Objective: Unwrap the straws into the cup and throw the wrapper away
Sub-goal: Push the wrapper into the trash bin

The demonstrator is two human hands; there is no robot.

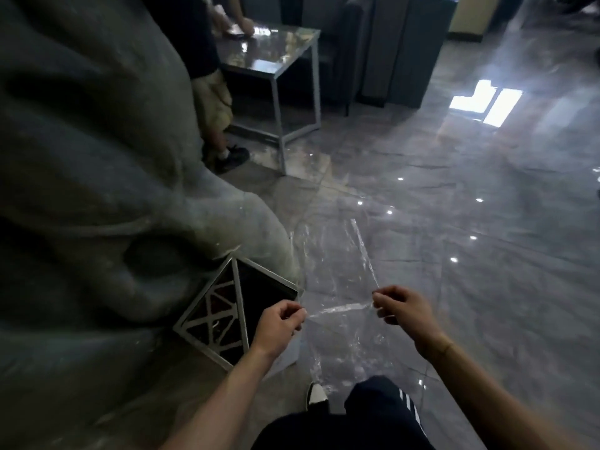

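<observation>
A clear plastic wrapper (337, 274) is stretched between my two hands above the glossy floor. My left hand (279, 323) pinches its left edge and my right hand (401, 305) pinches its right edge; the film hangs down and spreads out in front of me. Just left of my left hand stands a bin (211, 316) with a grey lattice frame and a dark inside. No straws or cup are in view.
A large grey sculpted mass (97, 190) fills the left side. Another person's legs (217, 125) stand by a glass-topped side table (276, 56) at the back. Dark sofas (389, 50) sit behind it. My own leg and shoe (316, 396) are below.
</observation>
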